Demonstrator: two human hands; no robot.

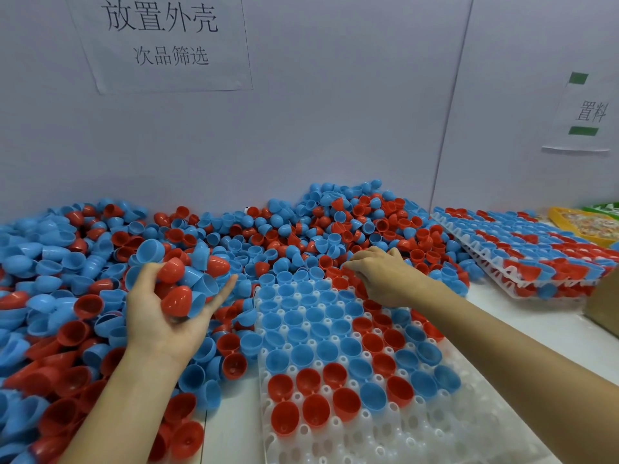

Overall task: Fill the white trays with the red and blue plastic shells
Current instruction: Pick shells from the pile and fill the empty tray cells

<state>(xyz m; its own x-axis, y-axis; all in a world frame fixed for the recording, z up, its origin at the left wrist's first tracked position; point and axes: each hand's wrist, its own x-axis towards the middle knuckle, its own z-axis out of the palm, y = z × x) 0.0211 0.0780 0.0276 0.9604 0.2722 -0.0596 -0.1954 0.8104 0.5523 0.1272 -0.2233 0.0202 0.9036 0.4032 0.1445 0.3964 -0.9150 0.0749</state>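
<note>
The left hand (157, 306), palm up at nine o'clock of the white tray (385, 426), cups a clutch of red and blue shells (182, 289). The right hand (382, 276), knuckles up, sits at the tray's twelve o'clock edge; its fingertips are buried among shells, so I cannot tell what they pinch. The filled stack (536, 259) at two o'clock is cut off.

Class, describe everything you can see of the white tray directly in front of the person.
The white tray looks like translucent moulded plastic, a grid of round pockets with small holes between them. It lies flat on the white table, its far end against the loose pile. Its far rows hold blue and red shells, open side up; the near pockets are empty. The right hand reaches over its far end.
</note>
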